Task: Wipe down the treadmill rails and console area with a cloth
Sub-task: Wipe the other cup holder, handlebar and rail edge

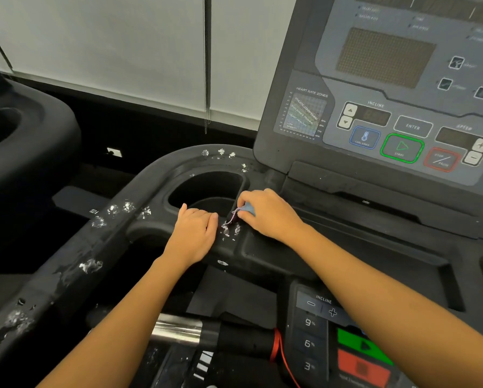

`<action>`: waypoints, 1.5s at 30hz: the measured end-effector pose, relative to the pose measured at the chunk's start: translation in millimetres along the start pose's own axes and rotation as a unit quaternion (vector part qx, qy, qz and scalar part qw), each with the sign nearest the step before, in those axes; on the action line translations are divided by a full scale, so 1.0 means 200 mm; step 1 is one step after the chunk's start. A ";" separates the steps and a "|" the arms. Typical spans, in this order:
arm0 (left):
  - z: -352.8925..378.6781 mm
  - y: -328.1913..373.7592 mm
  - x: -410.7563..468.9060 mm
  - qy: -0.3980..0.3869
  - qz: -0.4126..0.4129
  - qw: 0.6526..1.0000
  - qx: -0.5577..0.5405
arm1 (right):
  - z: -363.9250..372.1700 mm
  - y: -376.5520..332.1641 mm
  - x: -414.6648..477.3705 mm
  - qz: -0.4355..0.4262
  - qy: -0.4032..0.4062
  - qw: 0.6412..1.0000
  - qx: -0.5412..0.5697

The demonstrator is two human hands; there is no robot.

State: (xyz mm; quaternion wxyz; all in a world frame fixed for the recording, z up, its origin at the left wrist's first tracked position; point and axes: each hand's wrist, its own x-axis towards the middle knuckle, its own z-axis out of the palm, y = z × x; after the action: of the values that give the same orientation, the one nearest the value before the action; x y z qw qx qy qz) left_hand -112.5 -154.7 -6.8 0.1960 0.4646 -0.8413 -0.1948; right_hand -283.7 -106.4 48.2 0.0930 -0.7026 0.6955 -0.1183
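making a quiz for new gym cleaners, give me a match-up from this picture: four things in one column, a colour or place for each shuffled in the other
Column 1
1. START button
2. STOP/PAUSE button
3. cloth
4. left hand

Column 2
A. bunched under the right hand, at the edge of the cup holder
B. green outline
C. resting flat on the black rail, just beside the white flecks
D. red outline

Pairs: 1-B, 2-D, 3-A, 4-C
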 end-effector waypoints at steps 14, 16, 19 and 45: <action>-0.07 0.06 -0.03 -0.033 -0.058 0.974 -0.217 | 0.09 -0.13 -0.09 -0.053 0.010 0.998 0.040; -0.06 0.03 -0.02 -0.033 -0.053 0.976 -0.210 | 0.09 -0.13 -0.11 -0.082 -0.022 0.996 0.031; -0.05 0.01 -0.02 -0.040 -0.067 0.974 -0.214 | 0.09 -0.13 -0.09 -0.078 -0.015 0.996 0.027; -0.14 0.06 -0.04 -0.074 -0.157 0.941 -0.290 | -0.06 -0.09 0.00 -0.058 -0.144 0.988 -0.011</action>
State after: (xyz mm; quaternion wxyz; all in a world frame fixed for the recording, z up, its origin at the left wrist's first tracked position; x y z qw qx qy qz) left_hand -103.5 -144.8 21.4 0.2262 0.4980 -0.6772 -0.4922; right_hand -270.0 -105.5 65.8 0.1778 -0.7523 0.6343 -0.0133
